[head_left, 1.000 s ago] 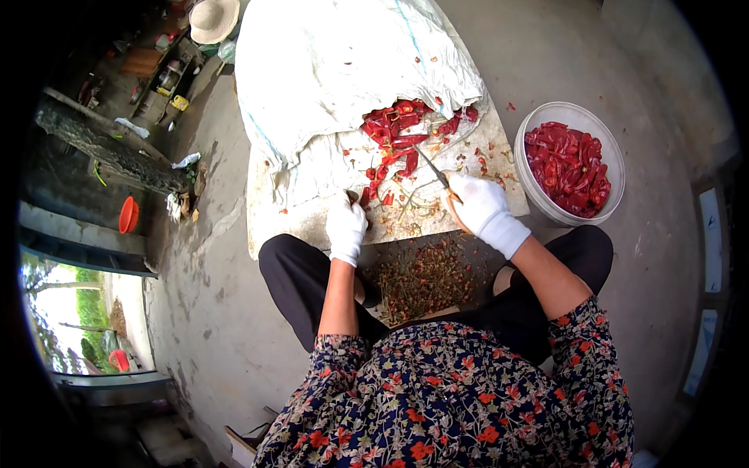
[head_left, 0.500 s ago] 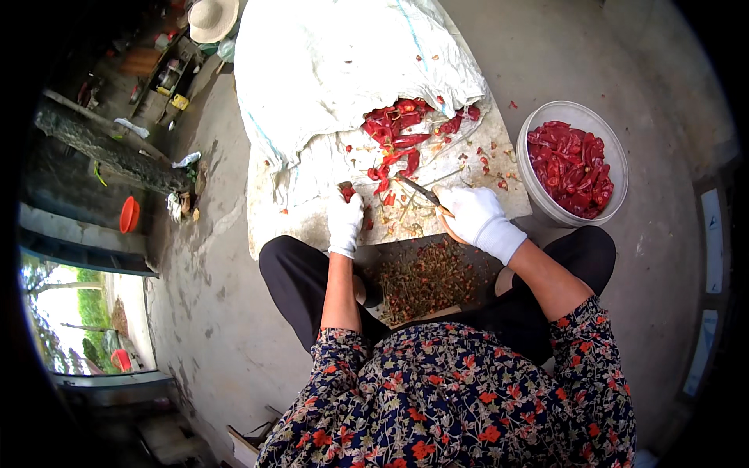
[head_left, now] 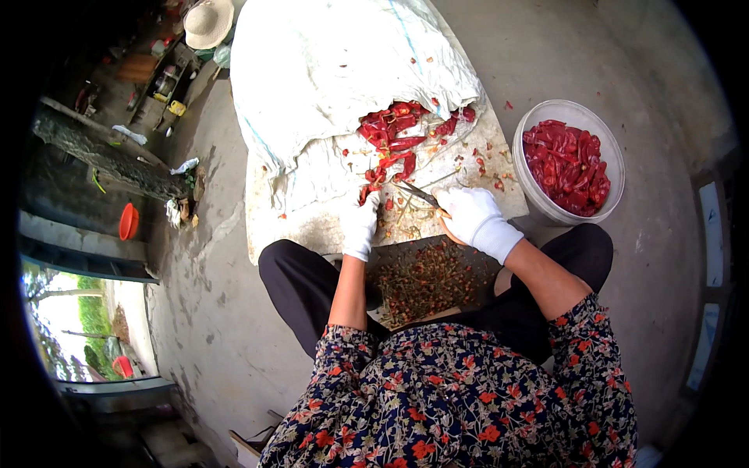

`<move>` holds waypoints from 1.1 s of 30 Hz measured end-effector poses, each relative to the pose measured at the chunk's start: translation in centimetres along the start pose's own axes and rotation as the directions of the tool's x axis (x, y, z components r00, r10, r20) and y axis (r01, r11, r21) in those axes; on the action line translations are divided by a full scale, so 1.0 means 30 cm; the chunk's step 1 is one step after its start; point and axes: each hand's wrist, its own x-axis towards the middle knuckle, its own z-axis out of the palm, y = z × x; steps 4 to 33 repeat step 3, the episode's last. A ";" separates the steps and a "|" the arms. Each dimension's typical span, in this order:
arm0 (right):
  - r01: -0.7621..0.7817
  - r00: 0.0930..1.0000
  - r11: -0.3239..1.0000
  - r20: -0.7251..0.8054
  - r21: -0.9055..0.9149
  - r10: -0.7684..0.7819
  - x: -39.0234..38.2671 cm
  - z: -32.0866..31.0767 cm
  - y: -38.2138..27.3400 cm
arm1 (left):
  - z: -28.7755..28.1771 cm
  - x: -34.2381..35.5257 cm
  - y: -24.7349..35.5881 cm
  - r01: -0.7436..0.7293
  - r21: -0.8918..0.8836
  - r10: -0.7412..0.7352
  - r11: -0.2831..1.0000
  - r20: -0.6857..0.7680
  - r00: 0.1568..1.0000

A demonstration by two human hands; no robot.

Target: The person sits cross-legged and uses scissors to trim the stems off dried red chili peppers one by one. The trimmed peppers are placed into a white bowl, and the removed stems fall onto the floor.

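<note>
My white-gloved left hand is over the near part of a pale board, its fingers closed on a dried red chili pepper. A few more chilies lie just beyond it. My right hand, gloved too, grips a pair of scissors. Their dark blades point left toward the chili and look slightly apart. From the mouth of a large white woven sack on the board, a heap of red chilies spills out. Cut stems and seeds are scattered around both hands.
To the right of the board stands a white bucket full of red chilies. Below the board's near edge, between my knees, lies a pile of stems and caps. A straw hat and a red basin are off to the left.
My left hand has moved right and slightly forward, closer to the loose chilies and the scissors. The scissor blades have parted a little. My right hand stays about where it was.
</note>
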 end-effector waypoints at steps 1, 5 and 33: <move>0.013 1.000 1.000 -0.021 -0.001 -0.013 0.001 0.006 -0.001 | -0.004 -0.009 0.002 0.065 -0.084 -0.062 0.994 0.039 0.997; 0.022 0.999 1.000 -0.039 -0.004 -0.022 -0.001 0.018 0.003 | 0.013 -0.033 0.048 0.206 -0.248 -0.176 0.947 0.136 0.975; 0.022 0.999 1.000 -0.039 -0.004 -0.022 -0.001 0.018 0.003 | 0.013 -0.033 0.048 0.206 -0.248 -0.176 0.947 0.136 0.975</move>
